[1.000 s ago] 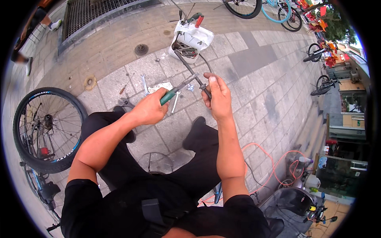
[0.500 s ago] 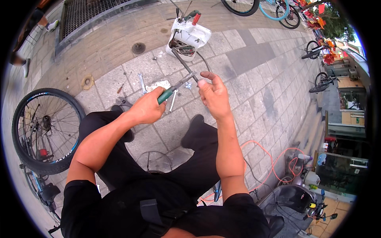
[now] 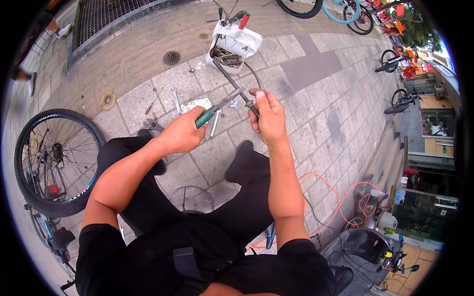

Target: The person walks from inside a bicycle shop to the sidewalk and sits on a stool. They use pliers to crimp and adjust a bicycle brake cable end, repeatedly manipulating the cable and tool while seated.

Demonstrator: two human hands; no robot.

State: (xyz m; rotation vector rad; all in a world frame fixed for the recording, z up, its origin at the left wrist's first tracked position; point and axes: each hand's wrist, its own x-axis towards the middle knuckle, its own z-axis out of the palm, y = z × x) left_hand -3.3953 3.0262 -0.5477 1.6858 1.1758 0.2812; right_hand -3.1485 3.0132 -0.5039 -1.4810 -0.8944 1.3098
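My left hand is wrapped round the green handle of a tool with a flat metal head, which looks like pliers. The tip of that head meets a dark rod that slants from the container toward me. My right hand has its fingers closed round the near end of the rod. A small collar or nut shows on the rod beside my right fingers. Under my hands a white rag, a combination wrench and another wrench lie on the paving.
A white plastic container of tools stands ahead, with a red handle sticking up. A cassette sprocket and a tan ring lie to its left. Left is a bicycle wheel; right, an orange hose.
My right hand has shifted slightly, and its thumb now points further up. The collar on the rod shows more plainly beside my fingers. My left hand has barely moved.
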